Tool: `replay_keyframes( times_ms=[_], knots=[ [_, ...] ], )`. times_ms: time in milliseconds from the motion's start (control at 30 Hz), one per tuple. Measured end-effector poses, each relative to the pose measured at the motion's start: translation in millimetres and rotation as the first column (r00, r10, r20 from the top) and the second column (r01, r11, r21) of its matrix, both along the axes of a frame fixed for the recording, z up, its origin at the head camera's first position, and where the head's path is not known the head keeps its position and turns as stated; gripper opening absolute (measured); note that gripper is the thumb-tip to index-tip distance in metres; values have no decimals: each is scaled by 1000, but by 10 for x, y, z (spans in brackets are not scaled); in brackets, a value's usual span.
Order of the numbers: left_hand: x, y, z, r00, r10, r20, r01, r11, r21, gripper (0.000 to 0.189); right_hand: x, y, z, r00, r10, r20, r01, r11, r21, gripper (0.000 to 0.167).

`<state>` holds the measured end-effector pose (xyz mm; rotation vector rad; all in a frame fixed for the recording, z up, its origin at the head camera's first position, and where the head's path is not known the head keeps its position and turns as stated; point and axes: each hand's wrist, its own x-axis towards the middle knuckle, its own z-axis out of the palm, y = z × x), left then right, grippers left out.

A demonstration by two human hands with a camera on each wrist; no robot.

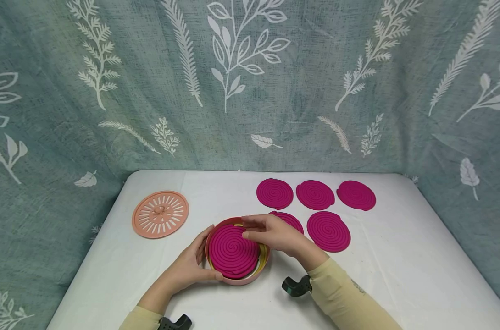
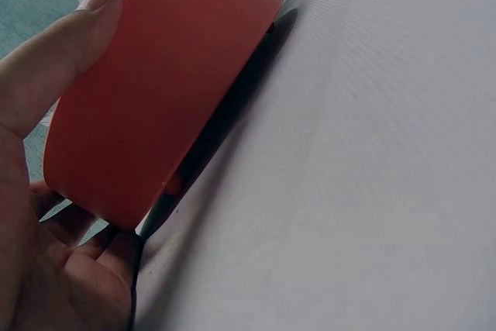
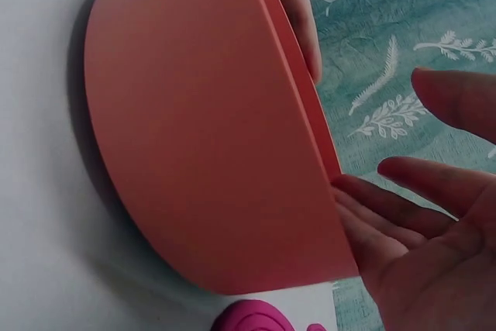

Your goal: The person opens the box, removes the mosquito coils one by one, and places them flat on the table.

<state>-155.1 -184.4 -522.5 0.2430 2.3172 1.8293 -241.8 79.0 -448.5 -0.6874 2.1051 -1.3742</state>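
Gripping orange-pink container [image 1: 241, 282]: left hand [image 1: 189, 265]. Touching its rim: right hand [image 1: 278, 233], fingers relaxed. Inside: magenta spiral mat [image 1: 233, 252].

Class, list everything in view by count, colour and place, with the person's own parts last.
Table: 1, white, across the lower view
Curtain: count unclear, teal with white leaves, behind table
Lid: 1, peach, table's left side
Tub: 1, coral, mid-table, nearer side
Top disc: 1, magenta, inside tub
Material: count unclear, yellow, inside tub
Loose discs: 5, magenta, beyond and right of tub, one partly hidden
Wrist devices: 2, black, by the wrists
Sleeves: 2, pale yellow, forearms
Left hand: 1, bare, holding tub's left side
Right hand: 1, bare, at tub's far right rim
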Motion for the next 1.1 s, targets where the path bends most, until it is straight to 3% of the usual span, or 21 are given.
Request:
replay_keyframes(
  times_ms=[500, 1100],
  knots=[
    [9, 3, -25, 1000, 2, -14, -2, 1000, -11, 123, 58, -109, 21, 995, 34, -95, -21, 990, 140, 63],
    [4, 2, -47, 999, 0, -38, -1, 1000, -15, 124, 87, -29, 41, 996, -16, -82, 20, 999, 41, 62]
  ],
)
